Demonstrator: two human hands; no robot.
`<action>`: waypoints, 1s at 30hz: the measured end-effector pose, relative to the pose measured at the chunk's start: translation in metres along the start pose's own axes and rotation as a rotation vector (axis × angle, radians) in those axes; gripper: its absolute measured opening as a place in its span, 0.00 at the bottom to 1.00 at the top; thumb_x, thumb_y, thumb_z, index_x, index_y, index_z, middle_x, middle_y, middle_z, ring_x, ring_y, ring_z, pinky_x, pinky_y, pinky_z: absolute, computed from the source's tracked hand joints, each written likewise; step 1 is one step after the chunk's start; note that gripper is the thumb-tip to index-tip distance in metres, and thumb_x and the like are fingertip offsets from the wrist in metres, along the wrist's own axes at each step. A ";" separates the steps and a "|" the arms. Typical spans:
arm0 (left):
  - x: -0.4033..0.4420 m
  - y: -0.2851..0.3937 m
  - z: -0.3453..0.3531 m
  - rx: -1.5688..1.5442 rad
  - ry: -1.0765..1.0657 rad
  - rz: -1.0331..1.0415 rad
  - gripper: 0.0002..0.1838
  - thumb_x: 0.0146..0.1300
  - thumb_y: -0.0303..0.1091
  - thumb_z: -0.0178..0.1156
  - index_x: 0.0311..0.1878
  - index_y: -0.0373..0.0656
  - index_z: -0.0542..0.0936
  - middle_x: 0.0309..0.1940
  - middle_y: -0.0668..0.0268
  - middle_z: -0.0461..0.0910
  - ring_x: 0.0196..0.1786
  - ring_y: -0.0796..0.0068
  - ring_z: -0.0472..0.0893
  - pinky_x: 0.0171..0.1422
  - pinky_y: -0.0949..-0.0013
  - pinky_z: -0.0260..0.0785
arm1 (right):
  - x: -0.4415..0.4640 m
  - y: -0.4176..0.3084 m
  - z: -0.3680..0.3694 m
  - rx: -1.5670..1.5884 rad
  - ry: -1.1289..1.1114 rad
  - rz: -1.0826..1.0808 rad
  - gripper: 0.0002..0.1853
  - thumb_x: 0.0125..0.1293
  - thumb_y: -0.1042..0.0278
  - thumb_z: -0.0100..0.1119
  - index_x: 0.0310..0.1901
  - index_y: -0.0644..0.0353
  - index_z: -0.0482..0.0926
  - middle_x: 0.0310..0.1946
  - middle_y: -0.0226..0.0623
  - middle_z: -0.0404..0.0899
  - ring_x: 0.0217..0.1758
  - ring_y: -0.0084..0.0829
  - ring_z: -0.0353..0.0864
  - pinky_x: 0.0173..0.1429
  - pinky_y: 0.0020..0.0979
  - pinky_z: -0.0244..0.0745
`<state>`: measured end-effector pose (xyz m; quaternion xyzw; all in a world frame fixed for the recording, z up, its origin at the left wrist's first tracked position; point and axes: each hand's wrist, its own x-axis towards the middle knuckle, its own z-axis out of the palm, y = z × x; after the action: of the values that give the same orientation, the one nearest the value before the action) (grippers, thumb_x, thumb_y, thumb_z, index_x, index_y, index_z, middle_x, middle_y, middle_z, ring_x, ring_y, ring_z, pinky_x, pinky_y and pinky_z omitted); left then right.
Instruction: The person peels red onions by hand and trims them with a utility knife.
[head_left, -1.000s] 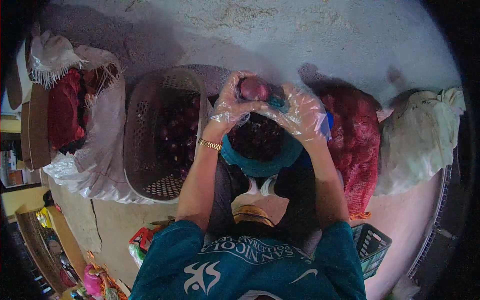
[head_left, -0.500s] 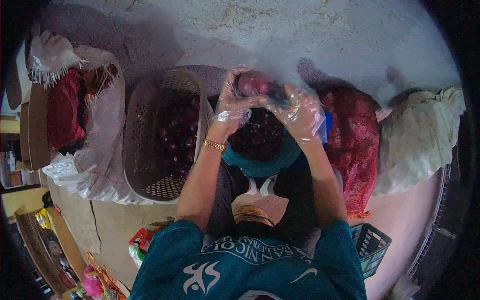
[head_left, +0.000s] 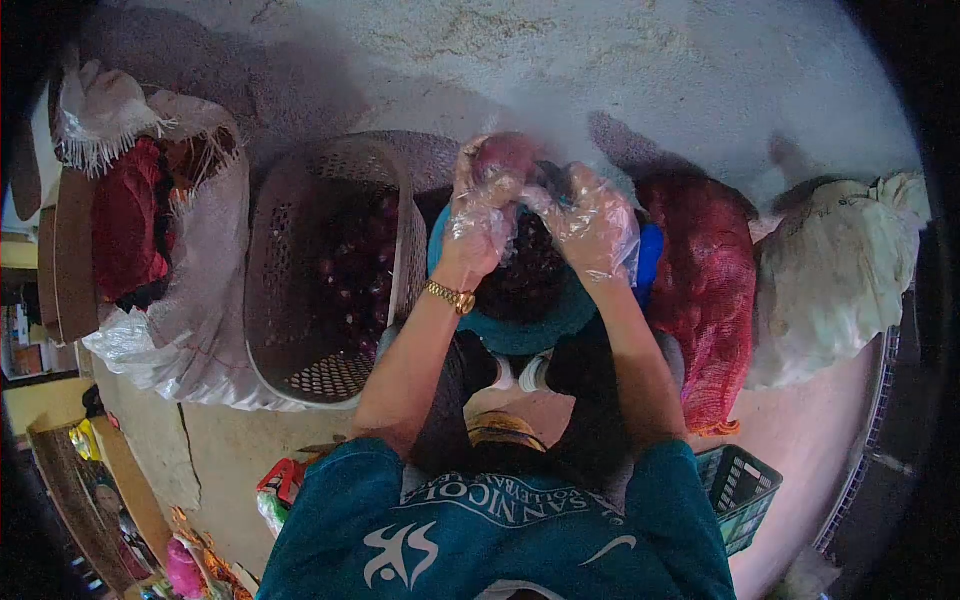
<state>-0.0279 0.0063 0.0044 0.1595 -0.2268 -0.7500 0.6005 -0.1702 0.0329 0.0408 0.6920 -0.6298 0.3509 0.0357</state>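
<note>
My left hand (head_left: 480, 225), in a clear plastic glove, is closed around a red onion (head_left: 504, 157) held above a blue-green basin (head_left: 545, 338). My right hand (head_left: 598, 222), gloved the same way, is beside it with bent fingers reaching toward the onion. A small dark shape (head_left: 551, 178) shows at the right fingertips; what it is I cannot make out. Below both hands, dark reddish-purple pieces (head_left: 525, 275) that look like onion skins fill the basin, which sits between my knees.
On the left, a perforated plastic basket (head_left: 262, 300) holds red onions, with an open woven sack (head_left: 205, 260) beyond it. To the right are a red mesh sack (head_left: 705, 290), a whitish sack (head_left: 835, 280) and a green crate (head_left: 742, 500). A concrete wall (head_left: 500, 60) rises ahead.
My left hand has turned and its wrist has shifted right, with the onion raised slightly. My right hand has moved slightly left and down, its fingers close to the onion.
</note>
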 end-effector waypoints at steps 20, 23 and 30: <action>0.001 -0.004 -0.004 -0.248 0.077 -0.050 0.18 0.65 0.31 0.61 0.57 0.41 0.74 0.51 0.61 0.79 0.53 0.66 0.77 0.60 0.63 0.72 | -0.006 -0.002 0.007 0.051 -0.130 0.124 0.34 0.53 0.30 0.62 0.24 0.63 0.75 0.20 0.50 0.76 0.25 0.52 0.79 0.31 0.44 0.73; 0.007 0.010 -0.007 -0.167 0.066 -0.029 0.19 0.66 0.31 0.61 0.58 0.39 0.73 0.51 0.59 0.78 0.55 0.63 0.77 0.64 0.60 0.71 | -0.006 0.003 0.006 0.050 -0.153 0.190 0.34 0.52 0.31 0.63 0.26 0.64 0.77 0.23 0.51 0.78 0.29 0.52 0.80 0.34 0.44 0.74; 0.008 0.023 -0.005 -0.067 0.064 -0.126 0.25 0.68 0.49 0.57 0.60 0.41 0.71 0.53 0.58 0.75 0.57 0.59 0.76 0.68 0.53 0.68 | 0.005 0.017 -0.009 0.315 -0.165 0.195 0.34 0.51 0.38 0.68 0.42 0.67 0.79 0.36 0.55 0.81 0.38 0.52 0.82 0.42 0.43 0.75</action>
<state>-0.0082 -0.0066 0.0128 0.1769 -0.1718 -0.7881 0.5639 -0.1896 0.0297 0.0429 0.6511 -0.6320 0.3892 -0.1588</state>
